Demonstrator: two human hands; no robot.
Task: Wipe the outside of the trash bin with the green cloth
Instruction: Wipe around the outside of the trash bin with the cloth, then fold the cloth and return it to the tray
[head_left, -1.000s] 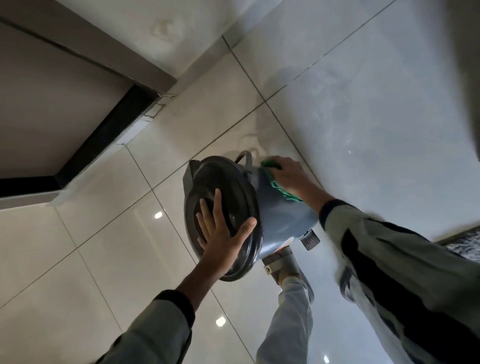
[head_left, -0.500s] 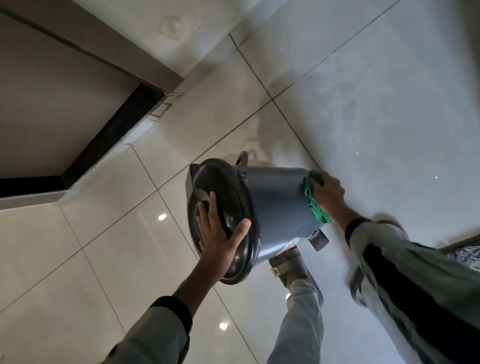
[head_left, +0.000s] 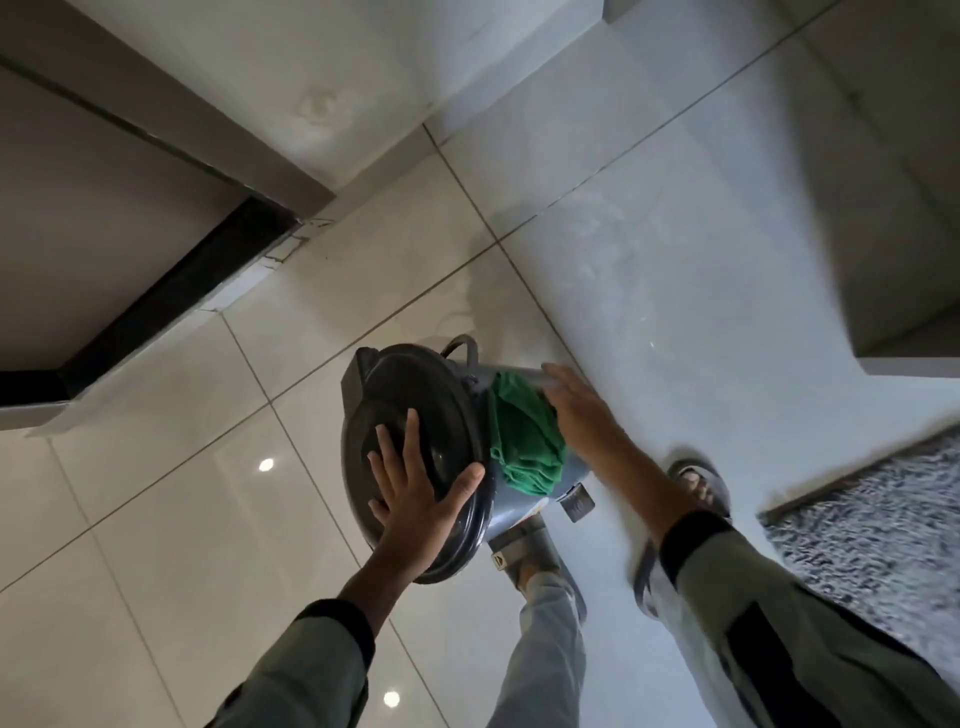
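Note:
A grey trash bin (head_left: 506, 501) is tipped on the tiled floor, with its dark round lid (head_left: 410, 395) facing me. My left hand (head_left: 415, 499) lies flat on the lid, fingers spread and thumb hooked over the rim, and holds the bin steady. The green cloth (head_left: 524, 441) is bunched against the bin's side just behind the lid. My right hand (head_left: 582, 410) presses it there with the fingers stretched out. Cloth and hand cover most of the bin's body.
The bin's foot pedal (head_left: 576, 501) sticks out below it, beside my sandalled left foot (head_left: 524, 551); my right foot (head_left: 696, 483) stands further right. A speckled grey rug (head_left: 883, 519) lies at the right. A dark door threshold (head_left: 171, 291) and wall run along the upper left.
My right hand has slid the green cloth from the bin's far base end back up its side to just behind the lid. My left hand stays on the lid.

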